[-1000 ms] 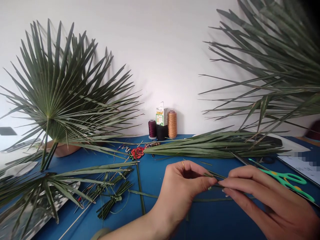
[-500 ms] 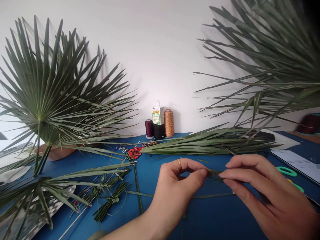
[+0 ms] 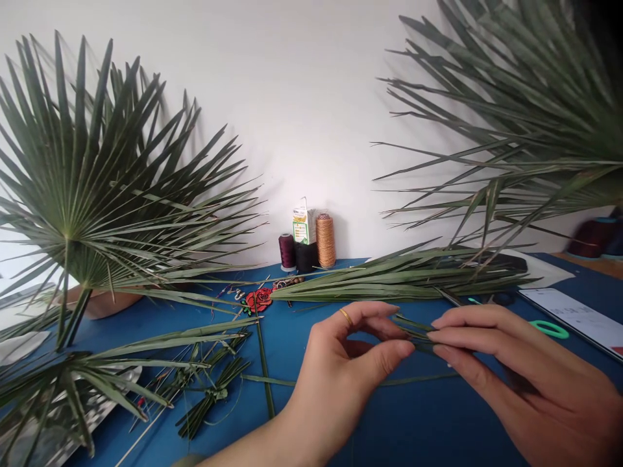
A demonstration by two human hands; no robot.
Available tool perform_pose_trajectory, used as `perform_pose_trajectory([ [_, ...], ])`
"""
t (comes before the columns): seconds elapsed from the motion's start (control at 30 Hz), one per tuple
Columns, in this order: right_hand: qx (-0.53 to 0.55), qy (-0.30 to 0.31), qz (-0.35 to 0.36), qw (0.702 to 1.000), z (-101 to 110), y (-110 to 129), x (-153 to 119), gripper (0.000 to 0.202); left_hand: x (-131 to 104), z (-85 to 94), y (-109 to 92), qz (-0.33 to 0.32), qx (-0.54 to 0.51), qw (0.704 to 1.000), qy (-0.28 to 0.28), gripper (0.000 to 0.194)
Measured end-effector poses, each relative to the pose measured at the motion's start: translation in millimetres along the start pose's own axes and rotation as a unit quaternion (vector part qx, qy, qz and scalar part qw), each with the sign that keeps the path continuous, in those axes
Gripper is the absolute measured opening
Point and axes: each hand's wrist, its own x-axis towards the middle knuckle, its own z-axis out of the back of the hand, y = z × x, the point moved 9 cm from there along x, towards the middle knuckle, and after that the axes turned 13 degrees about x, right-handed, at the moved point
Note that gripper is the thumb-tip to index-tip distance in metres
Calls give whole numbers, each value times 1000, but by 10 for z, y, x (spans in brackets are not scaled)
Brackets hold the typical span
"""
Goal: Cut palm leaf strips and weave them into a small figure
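Note:
Short narrow strips of green palm leaf (image 3: 416,327) lie between my two hands above the blue table. My right hand (image 3: 516,370) pinches their right end between thumb and fingertips. On the other side, my left hand (image 3: 348,366), with a gold ring, has its thumb and middle finger closed at the strips' left end. Its index finger is lifted apart from the thumb. A dark pointed tip (image 3: 450,297) sticks out behind my right fingers; whether that hand holds it I cannot tell. Beneath my hands a long thin leaf strip (image 3: 413,380) crosses the table.
Behind my hands lies a bundle of long leaves (image 3: 360,282). Thread spools (image 3: 326,241) and a small carton (image 3: 302,224) stand by the wall, near a red rose patch (image 3: 257,300). Fan palms (image 3: 73,194) rise at left. Green scissor handles (image 3: 549,329) and a phone (image 3: 574,318) lie right.
My left index finger has lifted off the strips, and the thumb has moved slightly right and down. More of the strips shows between my hands. The whole view has shifted a little.

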Motion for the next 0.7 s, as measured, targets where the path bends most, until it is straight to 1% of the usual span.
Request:
perform_pose_trajectory([
  [0.07,10,17,23,1000,-3,37,5,9,-8,-12,-17,-13,19,1000,5,50],
  [0.13,11,34,44,998,-16,84,15,8,-21,-23,-40,-28,50,998,12,54],
  [0.17,9,38,51,998,-21,107,22,8,-28,-23,-52,-36,68,997,13,50],
  [0.23,7,40,62,997,-25,149,37,11,-38,-13,-72,-46,96,994,9,33],
  [0.3,12,39,67,997,-24,176,49,12,-40,2,-74,-43,98,994,2,18],
  [0.33,15,39,66,997,-26,180,52,11,-40,7,-63,-34,86,996,0,15],
  [0.37,17,39,64,997,-26,177,52,11,-39,5,-46,-21,68,997,1,17],
  [0.43,21,39,59,997,-26,161,45,10,-43,-10,-27,-3,30,1000,8,27],
  [0.5,22,36,54,998,-21,141,34,9,-49,-16,-41,-3,8,1000,13,33],
  [0.57,23,40,52,998,-28,127,27,7,-47,-14,-53,-5,-3,1000,17,28],
  [0.7,31,37,60,997,-13,151,30,7,-9,-46,-14,18,-33,998,43,18],
])
